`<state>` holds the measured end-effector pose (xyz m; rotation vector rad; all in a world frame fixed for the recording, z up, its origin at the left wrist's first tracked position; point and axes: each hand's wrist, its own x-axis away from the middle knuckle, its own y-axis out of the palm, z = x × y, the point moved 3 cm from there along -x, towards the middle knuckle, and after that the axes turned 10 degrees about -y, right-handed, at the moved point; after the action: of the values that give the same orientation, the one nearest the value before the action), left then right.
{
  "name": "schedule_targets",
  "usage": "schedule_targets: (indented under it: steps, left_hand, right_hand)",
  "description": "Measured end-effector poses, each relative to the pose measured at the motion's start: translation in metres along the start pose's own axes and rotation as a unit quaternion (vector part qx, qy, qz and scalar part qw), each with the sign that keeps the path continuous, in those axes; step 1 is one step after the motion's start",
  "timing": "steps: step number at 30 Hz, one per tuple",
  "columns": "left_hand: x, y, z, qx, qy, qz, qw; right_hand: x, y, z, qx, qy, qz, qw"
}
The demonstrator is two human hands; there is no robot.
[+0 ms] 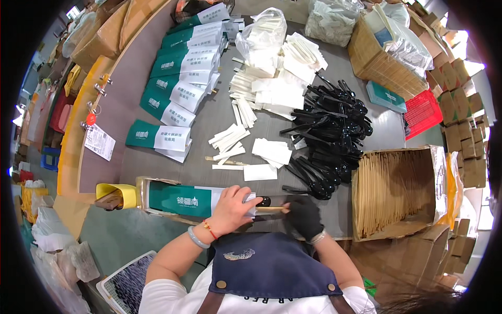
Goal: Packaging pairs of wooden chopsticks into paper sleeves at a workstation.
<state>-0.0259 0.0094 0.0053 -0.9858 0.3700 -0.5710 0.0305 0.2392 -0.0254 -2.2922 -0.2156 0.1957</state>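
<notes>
One flat sleeve [180, 200] under left hand [234, 209] — wooden stick [270, 209] in right hand [305, 216].

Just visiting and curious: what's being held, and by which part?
The left hand holds a green-and-white sleeve at its white end; the gloved right hand holds a light-brown stick by its right end.

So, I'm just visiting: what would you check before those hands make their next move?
1. Left hand on the green-and-white sleeve: ok.
2. Black-gloved right hand at the tan stick's outer end: ok.
3. Tan stick wholly inside the sleeve: not ok, its right end shows.
4. Contents under the left hand: cannot tell, covered.
5. Black spoons nearby: ok, heaped beyond the right hand.
6. Boxed sticks: ok, plenty.
</notes>
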Motion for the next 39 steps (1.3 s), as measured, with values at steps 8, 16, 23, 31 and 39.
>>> schedule_targets:
  steps: [8, 16, 23, 31, 39]
  left_hand:
    - [-0.013, 0.016, 0.006, -0.008, 0.002, 0.044, 0.999]
    - [-0.016, 0.011, 0.010, 0.007, -0.004, 0.028, 1.000]
    - [-0.029, 0.001, 0.016, -0.120, 0.060, -0.139, 0.981]
    - [-0.049, -0.111, -0.061, -0.189, 0.028, 0.032, 0.981]
    - [0.027, 0.002, -0.045, -0.030, -0.286, 0.111, 0.951]
  right_hand:
    - [-0.024, 0.030, -0.045, -0.169, 0.041, 0.031, 0.984]
    - [-0.025, 0.032, -0.034, -0.230, 0.070, 0.022, 0.970]
    - [-0.025, -0.007, -0.037, 0.148, -0.067, -0.038, 0.986]
    - [-0.005, -0.072, -0.035, 0.172, 0.054, 0.021, 0.983]
    - [-0.012, -0.052, -0.045, 0.183, 0.020, -0.040, 0.982]
